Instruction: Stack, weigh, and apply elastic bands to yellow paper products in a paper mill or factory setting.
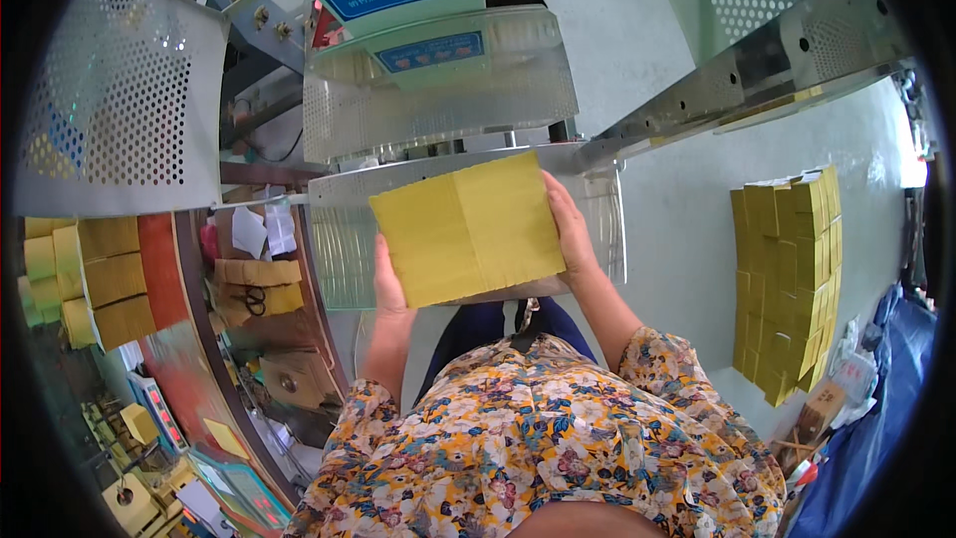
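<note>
A yellow rectangular stack of paper sheets (468, 231), with rough, slightly wavy edges and a faint seam down its middle, is held level in front of my body, its right side tilted a little away from me. My left hand (390, 277) grips its left edge, most of its fingers hidden behind or beneath the stack. On the right edge, my right hand (571, 227) presses with the thumb side showing. Just beyond and partly under the stack lies the machine's metal shelf (344, 201), bordered by clear plastic.
A clear curved guard (438, 95) fronts the machine ahead. Perforated metal panels (119, 90) stand at left and far right, with a steel rail (737, 80) running rightward. Tall piled yellow bundles (787, 279) stand at right. Black-handled scissors (256, 301) lie on a left shelf.
</note>
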